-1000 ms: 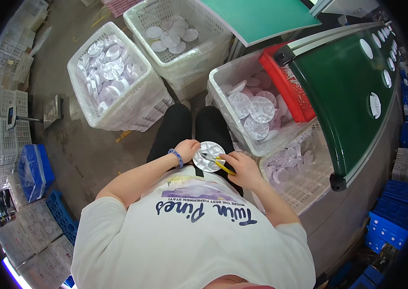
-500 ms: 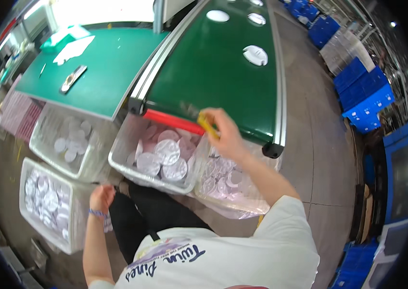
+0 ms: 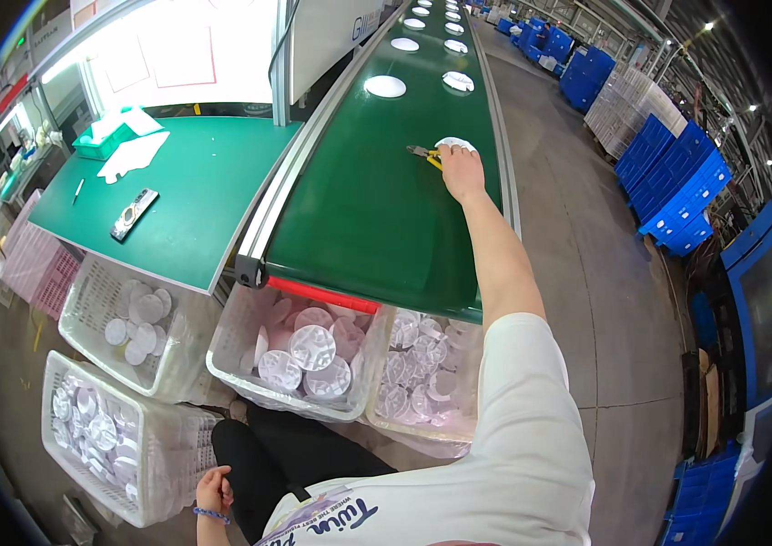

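My right hand reaches far out over the green conveyor belt. It is closed round a pair of yellow-handled cutting pliers, whose dark jaws point left. Its fingers are at the near edge of a white round plastic disc, partly hidden by them; whether they grip it I cannot tell. Down by my left knee, my left hand hangs with curled fingers, and nothing shows in it. More white discs lie in two rows up the belt, among them a notched one and a plain one.
Below the belt's red end bar stand a crate of discs and a lined bin. Two more crates are at left, one nearer, one farther. A green table holds a phone. Blue crates line the right.
My right hand has moved with the pliers from the belt's near end forward to a disc. The view has tilted up, showing more belt. My left hand sits lower in the picture.
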Tool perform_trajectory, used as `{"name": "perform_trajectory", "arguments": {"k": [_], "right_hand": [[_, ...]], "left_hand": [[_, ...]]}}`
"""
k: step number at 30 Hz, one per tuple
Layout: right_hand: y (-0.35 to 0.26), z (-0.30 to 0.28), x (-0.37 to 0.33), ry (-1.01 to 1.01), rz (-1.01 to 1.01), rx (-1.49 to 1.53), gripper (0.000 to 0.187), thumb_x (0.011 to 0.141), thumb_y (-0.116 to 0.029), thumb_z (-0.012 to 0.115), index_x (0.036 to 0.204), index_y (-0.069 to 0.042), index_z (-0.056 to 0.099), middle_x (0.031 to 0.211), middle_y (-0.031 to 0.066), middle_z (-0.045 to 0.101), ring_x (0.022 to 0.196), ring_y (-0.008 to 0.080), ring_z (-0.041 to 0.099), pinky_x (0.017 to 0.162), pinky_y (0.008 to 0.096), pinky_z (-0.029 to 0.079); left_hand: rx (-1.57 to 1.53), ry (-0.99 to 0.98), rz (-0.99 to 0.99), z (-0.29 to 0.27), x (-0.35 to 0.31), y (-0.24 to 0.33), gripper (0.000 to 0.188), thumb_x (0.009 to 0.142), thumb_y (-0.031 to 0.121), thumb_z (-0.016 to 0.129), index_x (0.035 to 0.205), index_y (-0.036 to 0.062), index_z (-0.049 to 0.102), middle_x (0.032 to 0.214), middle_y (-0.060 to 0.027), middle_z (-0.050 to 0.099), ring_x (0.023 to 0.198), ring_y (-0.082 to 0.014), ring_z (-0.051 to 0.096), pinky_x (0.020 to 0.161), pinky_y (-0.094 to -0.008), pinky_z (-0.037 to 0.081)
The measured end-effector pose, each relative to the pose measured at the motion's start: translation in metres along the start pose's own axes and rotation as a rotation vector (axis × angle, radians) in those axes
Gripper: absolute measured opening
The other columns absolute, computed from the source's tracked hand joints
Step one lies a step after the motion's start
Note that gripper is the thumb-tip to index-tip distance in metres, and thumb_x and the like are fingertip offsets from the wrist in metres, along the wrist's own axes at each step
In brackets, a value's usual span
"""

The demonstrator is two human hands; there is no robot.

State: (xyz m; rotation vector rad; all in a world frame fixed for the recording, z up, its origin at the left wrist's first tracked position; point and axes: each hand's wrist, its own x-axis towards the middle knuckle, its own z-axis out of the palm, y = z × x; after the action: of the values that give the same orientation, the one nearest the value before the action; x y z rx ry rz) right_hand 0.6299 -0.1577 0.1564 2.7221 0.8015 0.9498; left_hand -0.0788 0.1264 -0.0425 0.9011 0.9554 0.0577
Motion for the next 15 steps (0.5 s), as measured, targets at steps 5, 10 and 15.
{"name": "perform_trajectory", "arguments": {"k": [5,10,15], "right_hand": [[-0.044,-0.079,-0.017,0.336,-0.041,0.58,0.042,0.07,-0.007,0.068,0.109,-0.009,0.051,0.1,0.0109,0.062,0.093,0.0288,0.06,0.081,0.0405,0.047],[-0.138,-0.169,-0.1,-0.082,-0.219,1.515,0.042,0.075,0.006,0.056,0.114,-0.007,0.049,0.107,0.0044,0.053,0.099,0.0147,0.053,0.081,0.0272,0.047],[-0.23,-0.189,-0.237,-1.118,-0.272,1.646,0.043,0.077,-0.011,0.061,0.119,-0.004,0.05,0.105,0.0084,0.058,0.094,0.0142,0.055,0.084,0.0293,0.045]], "left_hand": [[-0.156,-0.01,0.087,0.023,0.014,0.019,0.021,0.09,0.006,0.049,0.108,-0.0005,0.057,0.069,-0.0057,0.057,0.054,-0.0111,0.051,0.045,-0.0212,0.041],[-0.039,-0.173,0.342,0.105,0.017,0.083,0.024,0.087,0.004,0.052,0.109,-0.0026,0.057,0.082,-0.0074,0.062,0.069,-0.0095,0.054,0.058,-0.0191,0.042],[0.373,-0.446,0.513,0.17,-0.008,0.09,0.03,0.088,0.009,0.057,0.115,-0.0018,0.056,0.103,-0.0064,0.061,0.085,-0.0073,0.055,0.072,-0.0213,0.044]]}}
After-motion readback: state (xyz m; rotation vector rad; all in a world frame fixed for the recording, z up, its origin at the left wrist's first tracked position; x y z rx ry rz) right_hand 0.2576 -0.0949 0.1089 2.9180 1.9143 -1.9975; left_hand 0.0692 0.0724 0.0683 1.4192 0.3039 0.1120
